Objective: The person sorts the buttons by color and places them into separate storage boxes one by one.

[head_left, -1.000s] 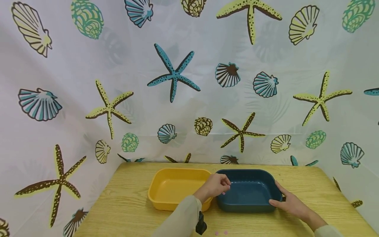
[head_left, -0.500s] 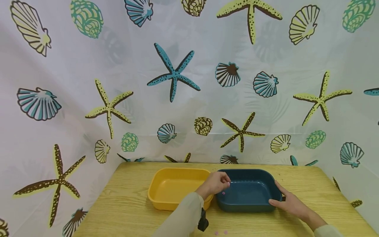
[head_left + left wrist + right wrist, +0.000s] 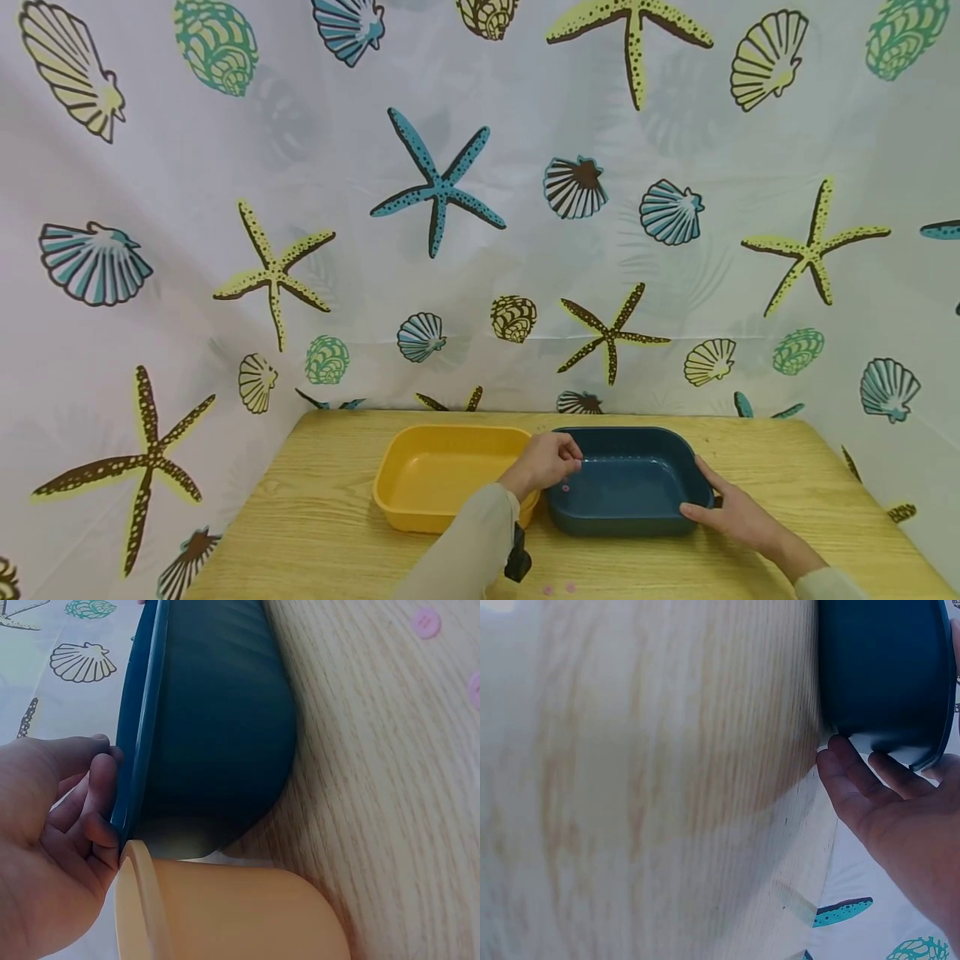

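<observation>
Head: blue rim (image 3: 622, 521); right hand (image 3: 733, 512) gripping.

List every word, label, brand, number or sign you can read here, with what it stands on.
None: no readable text shows in any view.
Backdrop: printed shells and starfish only.
Blue bin, yellow bin, table: no visible lettering.
Pink buttons, black wrist device: too small or blurred to tell.

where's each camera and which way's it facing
Head: worn there, facing forward and down over yellow tray and blue tray; left grip, right grip, sleeves show.
Left wrist: worn there, facing blue tray's side; left grip shows.
Right wrist: worn there, facing blue tray's end; right grip shows.
Head and left wrist share yellow tray, pink buttons.
</observation>
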Available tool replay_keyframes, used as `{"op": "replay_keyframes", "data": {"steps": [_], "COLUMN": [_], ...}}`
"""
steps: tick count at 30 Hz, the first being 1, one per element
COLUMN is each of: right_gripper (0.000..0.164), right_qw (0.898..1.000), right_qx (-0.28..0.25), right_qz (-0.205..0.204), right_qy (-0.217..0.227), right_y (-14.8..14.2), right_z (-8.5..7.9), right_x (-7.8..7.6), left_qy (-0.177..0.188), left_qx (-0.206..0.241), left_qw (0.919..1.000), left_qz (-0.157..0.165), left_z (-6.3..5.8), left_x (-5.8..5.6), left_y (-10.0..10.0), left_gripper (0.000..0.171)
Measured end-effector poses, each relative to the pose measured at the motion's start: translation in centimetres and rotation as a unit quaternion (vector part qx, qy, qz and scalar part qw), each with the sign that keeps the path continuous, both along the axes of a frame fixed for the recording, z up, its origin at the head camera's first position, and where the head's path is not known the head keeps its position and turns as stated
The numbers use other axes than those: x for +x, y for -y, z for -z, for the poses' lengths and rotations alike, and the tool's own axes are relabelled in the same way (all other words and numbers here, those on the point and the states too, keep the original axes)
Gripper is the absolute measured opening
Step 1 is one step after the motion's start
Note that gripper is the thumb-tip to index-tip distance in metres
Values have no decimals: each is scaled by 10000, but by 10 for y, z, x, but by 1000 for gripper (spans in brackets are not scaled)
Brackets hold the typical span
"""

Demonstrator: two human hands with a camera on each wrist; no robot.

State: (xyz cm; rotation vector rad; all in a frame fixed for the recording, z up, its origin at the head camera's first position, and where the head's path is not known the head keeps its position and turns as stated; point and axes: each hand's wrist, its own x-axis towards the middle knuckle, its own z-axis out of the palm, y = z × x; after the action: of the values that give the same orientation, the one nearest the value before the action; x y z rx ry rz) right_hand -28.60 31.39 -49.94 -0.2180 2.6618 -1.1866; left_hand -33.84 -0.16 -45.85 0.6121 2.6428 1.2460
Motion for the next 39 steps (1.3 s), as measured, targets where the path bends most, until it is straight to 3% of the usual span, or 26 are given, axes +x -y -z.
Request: {"op": "replay_keyframes", "data": {"steps": [13,20,23,29,39], "right_gripper": [93,93,93,92,92], "right_qw": [10000,10000,10000,10000,10000], "right_qx": [-75,15,38,6,-48], "right_qz": [-34,-12,-11,-33,-48], "right_qy": [-23,3,3,-22,17], "right_y": [0,0,-1,-1,-1], "right_z": [-3,-1,-1,-3,-1], "right_x": [-1,-2,-2,-2,-2], "left_qy": [-82,68,70,98,51], "left_qx": [-90,165,77,-133,-655], "left_qw": [9999,9998,9999,9985,9870], "left_qz": [-45,8,90,529,1465], "left_z": [1,-2,-5,-13,-26], "left_x": [-1,5,8,18,46], "left_y": [-3,2,4,8,18], "left_gripper": [15,13,11,8,5]}}
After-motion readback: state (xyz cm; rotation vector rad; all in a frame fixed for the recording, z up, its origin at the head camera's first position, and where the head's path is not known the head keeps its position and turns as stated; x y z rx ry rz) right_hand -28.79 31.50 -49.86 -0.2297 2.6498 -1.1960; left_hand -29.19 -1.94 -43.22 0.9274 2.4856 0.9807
